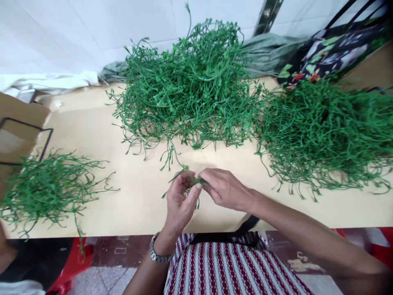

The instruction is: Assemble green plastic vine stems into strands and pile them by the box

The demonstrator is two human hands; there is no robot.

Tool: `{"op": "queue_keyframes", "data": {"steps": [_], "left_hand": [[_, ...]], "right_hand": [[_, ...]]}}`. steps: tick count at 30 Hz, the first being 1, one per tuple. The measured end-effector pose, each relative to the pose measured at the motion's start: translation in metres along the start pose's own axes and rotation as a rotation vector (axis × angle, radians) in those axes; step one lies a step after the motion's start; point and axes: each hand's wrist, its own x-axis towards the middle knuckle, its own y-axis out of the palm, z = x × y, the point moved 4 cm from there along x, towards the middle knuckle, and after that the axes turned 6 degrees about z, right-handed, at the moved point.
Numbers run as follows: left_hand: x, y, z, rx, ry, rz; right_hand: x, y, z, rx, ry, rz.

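Observation:
Close together over the table's front part, both my hands are closed on thin green plastic stems. My left hand (pixel 182 196), with a metal watch on its wrist, pinches a green stem piece (pixel 194 181) between thumb and fingers. My right hand (pixel 225 189) grips the stems from the other side, its fingertips touching my left thumb. A sprig (pixel 170 155) with several small tips lies just beyond my hands. Behind it rises a large tangled heap of green stems (pixel 190 90). Fingers hide part of what I hold.
Another green heap (pixel 325 131) covers the right of the table (pixel 138 192), a smaller pile (pixel 49 188) the left. A cardboard box (pixel 18 123) with a black wire frame stands at left. Floral cloth (pixel 328 57) lies back right. Part of another person (pixel 33 262) shows lower left.

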Motion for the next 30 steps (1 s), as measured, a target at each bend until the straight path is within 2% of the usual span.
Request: {"op": "queue_keyframes", "data": {"steps": [2,5,9,12,14,17,24,30], "left_hand": [[0.000,0.001,0.000,-0.014,-0.080,0.032],[0.000,0.004,-0.002,-0.017,-0.092,0.030],[-0.002,0.014,-0.006,0.050,-0.007,-0.029],[-0.004,0.027,-0.007,0.093,0.032,0.025],[-0.004,0.032,-0.007,0.067,0.019,0.047],[-0.003,0.032,-0.010,0.013,-0.019,0.038],[-0.002,0.025,-0.016,-0.042,-0.069,0.033],[0.001,0.017,-0.008,-0.277,-0.134,-0.029]], "right_hand": [[-0.001,0.001,0.002,-0.114,-0.045,-0.010],[0.001,0.003,0.000,-0.305,-0.012,0.000],[0.009,0.003,-0.010,-0.376,0.215,0.126],[0.016,0.000,-0.021,-0.364,0.395,0.209],[0.022,-0.002,-0.025,-0.380,0.440,0.258],[0.029,-0.003,-0.028,-0.412,0.452,0.300],[0.039,-0.004,-0.025,-0.424,0.429,0.281],[0.037,-0.008,-0.022,-0.329,0.402,0.236]]}}
